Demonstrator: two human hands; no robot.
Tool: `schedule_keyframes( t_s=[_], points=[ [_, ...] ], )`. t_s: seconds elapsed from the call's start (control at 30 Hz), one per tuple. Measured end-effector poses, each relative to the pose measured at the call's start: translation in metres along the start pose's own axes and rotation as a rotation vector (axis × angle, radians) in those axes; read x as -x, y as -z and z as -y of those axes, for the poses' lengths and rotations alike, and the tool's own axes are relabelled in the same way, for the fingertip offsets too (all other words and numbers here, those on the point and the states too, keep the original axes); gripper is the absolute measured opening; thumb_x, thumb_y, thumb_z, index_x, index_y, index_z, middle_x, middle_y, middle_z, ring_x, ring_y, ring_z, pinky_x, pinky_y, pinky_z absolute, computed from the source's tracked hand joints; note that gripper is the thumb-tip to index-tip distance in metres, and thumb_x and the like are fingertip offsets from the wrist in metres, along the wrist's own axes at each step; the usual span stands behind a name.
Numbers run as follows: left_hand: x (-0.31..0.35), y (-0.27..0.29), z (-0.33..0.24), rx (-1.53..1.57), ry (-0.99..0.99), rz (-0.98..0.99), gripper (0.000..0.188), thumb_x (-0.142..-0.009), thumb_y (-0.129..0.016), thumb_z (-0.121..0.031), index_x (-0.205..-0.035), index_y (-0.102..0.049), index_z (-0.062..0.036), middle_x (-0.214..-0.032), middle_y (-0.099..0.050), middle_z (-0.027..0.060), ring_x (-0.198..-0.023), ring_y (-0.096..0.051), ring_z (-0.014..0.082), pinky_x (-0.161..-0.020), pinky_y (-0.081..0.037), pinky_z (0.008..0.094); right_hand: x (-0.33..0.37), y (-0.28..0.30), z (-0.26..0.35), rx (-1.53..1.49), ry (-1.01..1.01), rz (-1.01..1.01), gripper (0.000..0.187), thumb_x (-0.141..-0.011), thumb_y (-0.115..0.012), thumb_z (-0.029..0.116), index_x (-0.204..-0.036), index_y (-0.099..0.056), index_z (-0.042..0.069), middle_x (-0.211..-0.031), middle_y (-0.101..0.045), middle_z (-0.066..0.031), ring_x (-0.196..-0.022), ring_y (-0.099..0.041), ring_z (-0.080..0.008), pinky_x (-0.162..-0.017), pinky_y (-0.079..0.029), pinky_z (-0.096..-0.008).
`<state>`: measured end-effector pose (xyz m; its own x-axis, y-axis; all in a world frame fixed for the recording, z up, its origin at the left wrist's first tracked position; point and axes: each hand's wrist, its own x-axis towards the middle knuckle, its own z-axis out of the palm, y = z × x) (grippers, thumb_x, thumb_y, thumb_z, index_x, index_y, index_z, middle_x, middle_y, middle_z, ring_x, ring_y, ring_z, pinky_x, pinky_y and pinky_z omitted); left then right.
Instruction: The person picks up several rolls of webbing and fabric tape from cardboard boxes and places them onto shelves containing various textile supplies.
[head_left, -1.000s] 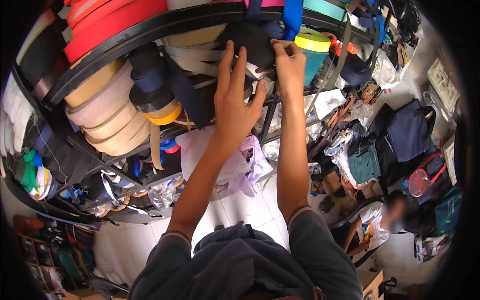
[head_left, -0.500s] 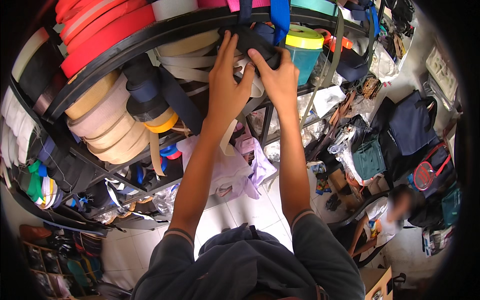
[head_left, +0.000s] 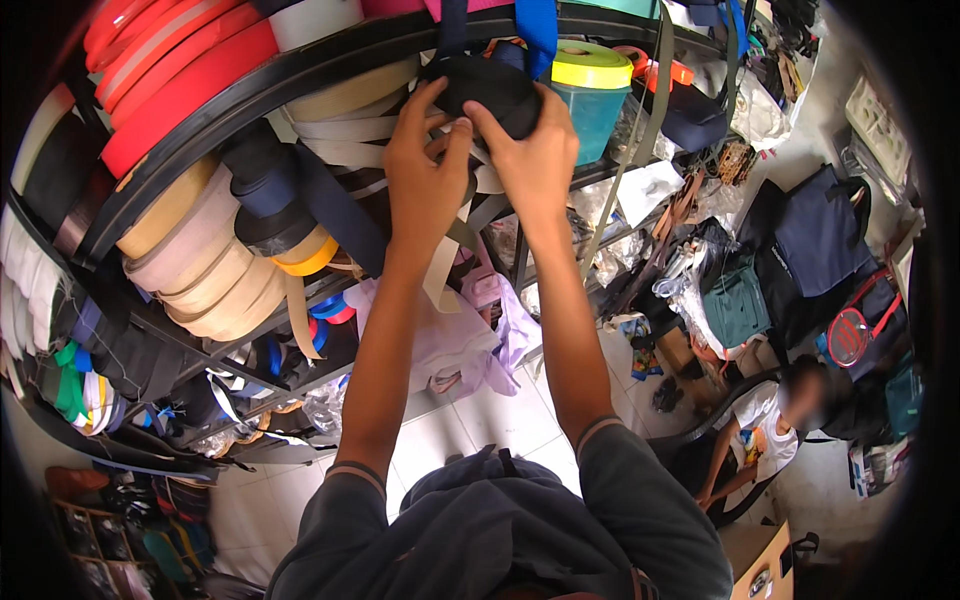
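A black roll of webbing [head_left: 490,88] is gripped between my two hands at the middle shelf of the rack. My left hand [head_left: 425,160] curls its fingers around the roll's left side, thumb toward the front. My right hand [head_left: 530,150] clasps the right side, with its thumb pressed on the near face. Beige and white rolls of webbing [head_left: 355,110] lie just left of my left hand. To the right of my right hand stands a teal tub with a yellow lid [head_left: 590,90]. A bright blue strap [head_left: 537,40] hangs above the black roll.
Red rolls [head_left: 190,75] sit on the upper shelf at left, above stacked beige rolls [head_left: 205,270]. A lilac plastic bag [head_left: 480,330] hangs below my forearms. An olive strap [head_left: 650,110] dangles at right. Another person [head_left: 765,435] sits at the lower right, near hanging bags [head_left: 820,235].
Both hands have drawn slightly nearer with the black roll, and its round shape shows more plainly. My left fingers have curled more around it. The view has shifted slightly.
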<state>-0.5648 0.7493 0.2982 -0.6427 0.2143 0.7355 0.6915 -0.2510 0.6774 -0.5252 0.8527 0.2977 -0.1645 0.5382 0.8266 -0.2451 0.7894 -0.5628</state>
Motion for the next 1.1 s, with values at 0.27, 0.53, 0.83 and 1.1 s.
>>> schedule_keyframes(
  t_s=[0.27, 0.53, 0.83, 1.1],
  points=[
    [-0.003, 0.003, 0.007, 0.007, 0.059, 0.01, 0.051, -0.084, -0.06, -0.006, -0.131, -0.044, 0.0067, -0.134, -0.045, 0.0257, -0.111, -0.057, 0.0254, -0.082, -0.052, 0.0306, -0.005, -0.014, 0.001, 0.217, 0.059, 0.085, 0.076, -0.068, -0.078, 0.045, -0.117, -0.053, -0.007, -0.097, -0.06, -0.0202, -0.086, -0.06, -0.039, -0.073, -0.049, -0.0437],
    [-0.007, 0.007, 0.007, -0.032, 0.06, 0.066, 0.058, -0.084, -0.061, -0.011, -0.134, -0.039, 0.0091, -0.135, -0.042, 0.0304, -0.113, -0.056, 0.0269, -0.089, -0.049, 0.0326, -0.009, -0.023, -0.005, 0.279, 0.13, 0.111, 0.082, -0.07, -0.075, 0.049, -0.123, -0.048, -0.008, -0.101, -0.053, -0.0192, -0.092, -0.053, -0.0366, -0.072, -0.05, -0.0442],
    [0.007, 0.004, 0.022, -0.131, -0.08, 0.058, 0.061, -0.083, -0.062, -0.015, -0.134, -0.038, 0.008, -0.139, -0.034, 0.0334, -0.123, -0.046, 0.0403, -0.094, -0.045, 0.0409, -0.007, -0.039, -0.014, 0.167, 0.115, 0.047, 0.084, -0.069, -0.075, 0.048, -0.126, -0.048, -0.007, -0.108, -0.048, -0.0203, -0.097, -0.047, -0.0353, -0.08, -0.043, -0.0429],
    [-0.001, 0.006, 0.026, -0.346, -0.123, 0.041, 0.064, -0.085, -0.063, -0.023, -0.137, -0.037, 0.0042, -0.143, -0.032, 0.0283, -0.129, -0.04, 0.0348, -0.102, -0.037, 0.0394, 0.015, -0.032, -0.025, 0.081, 0.194, 0.08, 0.067, -0.077, -0.069, 0.034, -0.127, -0.047, -0.005, -0.117, -0.048, -0.0186, -0.103, -0.044, -0.0354, -0.087, -0.036, -0.0432]
  ],
)
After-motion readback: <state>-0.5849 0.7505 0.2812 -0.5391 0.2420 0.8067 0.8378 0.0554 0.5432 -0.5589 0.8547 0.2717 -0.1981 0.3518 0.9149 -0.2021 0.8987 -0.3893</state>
